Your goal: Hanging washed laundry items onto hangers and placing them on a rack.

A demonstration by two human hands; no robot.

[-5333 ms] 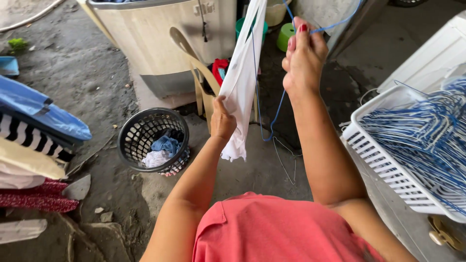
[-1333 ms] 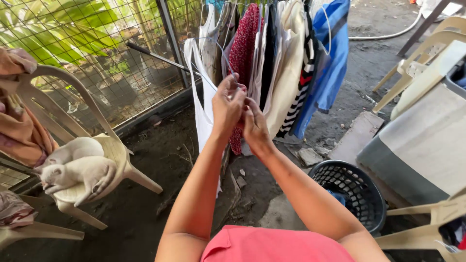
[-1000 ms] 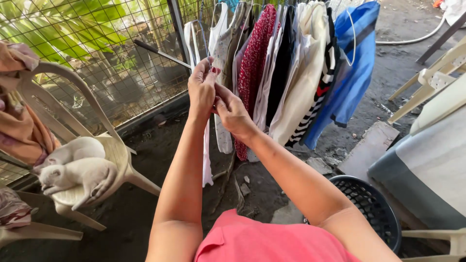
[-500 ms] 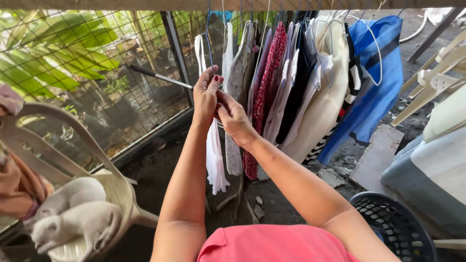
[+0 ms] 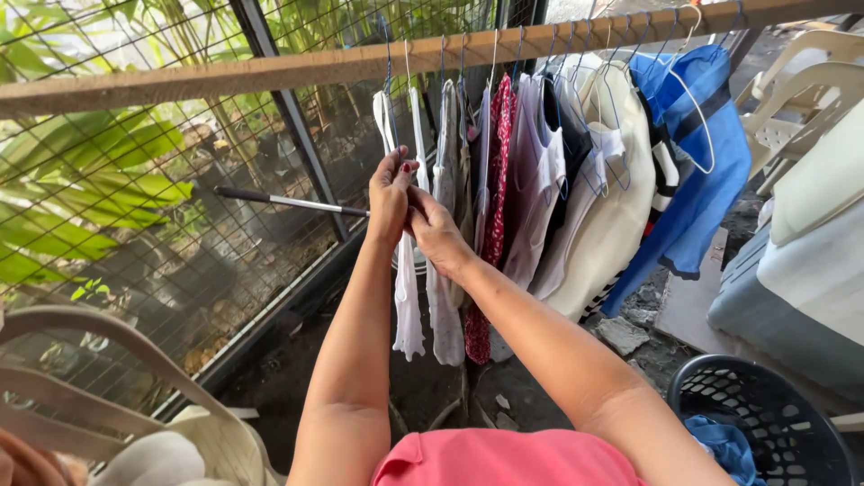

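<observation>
Head view of clothes being hung to dry. The left hand (image 5: 392, 193) and the right hand (image 5: 436, 232) meet, touching, at the front of a white garment (image 5: 407, 297) that hangs from a wire hanger (image 5: 388, 81) hooked over the wooden rail (image 5: 270, 70); the fingers of both hands are pinched together on the cloth near its upper part, though the exact grip is hidden where the hands overlap. The garment is the leftmost piece on the rail, just beside a second pale garment (image 5: 444, 306) and a row of hung clothes that includes a red patterned piece (image 5: 492, 180) and a blue shirt (image 5: 693, 153). By these signs the hanging of this piece looks done, with only straightening in hand. A dark laundry basket (image 5: 765, 423) at lower right holds blue cloth (image 5: 715, 445), so some washing seems left to hang.
</observation>
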